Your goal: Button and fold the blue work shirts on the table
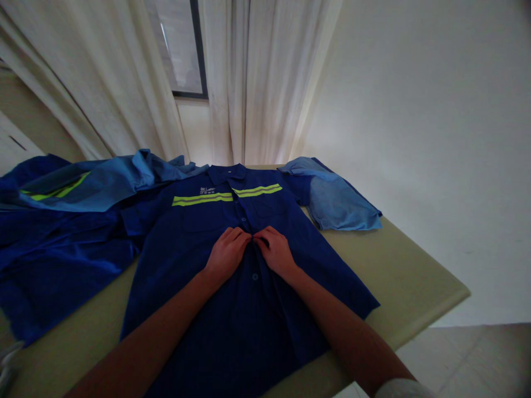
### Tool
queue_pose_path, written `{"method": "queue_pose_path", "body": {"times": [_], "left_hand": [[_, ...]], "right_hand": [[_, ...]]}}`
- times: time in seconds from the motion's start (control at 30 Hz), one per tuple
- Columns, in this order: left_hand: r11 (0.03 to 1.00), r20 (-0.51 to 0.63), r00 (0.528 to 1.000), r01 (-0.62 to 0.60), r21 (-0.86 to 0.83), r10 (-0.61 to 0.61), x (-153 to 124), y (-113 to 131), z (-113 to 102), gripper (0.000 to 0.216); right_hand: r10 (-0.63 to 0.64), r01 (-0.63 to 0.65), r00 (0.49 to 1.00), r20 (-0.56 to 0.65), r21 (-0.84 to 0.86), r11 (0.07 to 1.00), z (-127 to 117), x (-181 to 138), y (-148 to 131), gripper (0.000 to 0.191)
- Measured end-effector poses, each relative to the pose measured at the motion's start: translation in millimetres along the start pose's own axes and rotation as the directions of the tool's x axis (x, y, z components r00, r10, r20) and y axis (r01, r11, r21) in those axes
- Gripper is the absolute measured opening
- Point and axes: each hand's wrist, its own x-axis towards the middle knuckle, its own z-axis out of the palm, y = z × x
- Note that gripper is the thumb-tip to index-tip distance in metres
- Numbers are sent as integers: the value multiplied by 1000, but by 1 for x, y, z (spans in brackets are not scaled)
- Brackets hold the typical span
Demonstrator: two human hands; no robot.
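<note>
A dark blue work shirt [232, 309] with two neon yellow stripes across the chest lies face up on a pale green table [398, 276]. My left hand [226, 255] and my right hand [276, 251] meet at the shirt's button placket, mid chest. Both have their fingers curled and pinched on the placket fabric, fingertips touching. The shirt's collar points away from me, and its right sleeve, lighter blue, lies spread toward the table's far right.
A heap of more blue garments [62, 221] with a yellow stripe covers the table's left side. White curtains [249, 83] and a window hang behind. The table's right edge drops to a tiled floor [477, 359].
</note>
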Motion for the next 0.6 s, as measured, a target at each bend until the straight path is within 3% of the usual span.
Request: {"method": "queue_pose_path", "body": {"times": [0.17, 0.33, 0.6], "left_hand": [[999, 30, 1000, 7, -43, -6, -1, -1, -2, 24], [994, 80, 995, 68, -81, -62, -3, -6, -1, 26], [942, 128, 950, 303, -144, -286, 4, 2, -4, 21]], "right_hand": [[-9, 8, 1000, -14, -66, 998, 3, -2, -1, 12], [-12, 12, 1000, -23, -8, 1000, 0, -2, -3, 10], [-34, 33, 998, 57, 20, 999, 0, 0, -2, 17]]}}
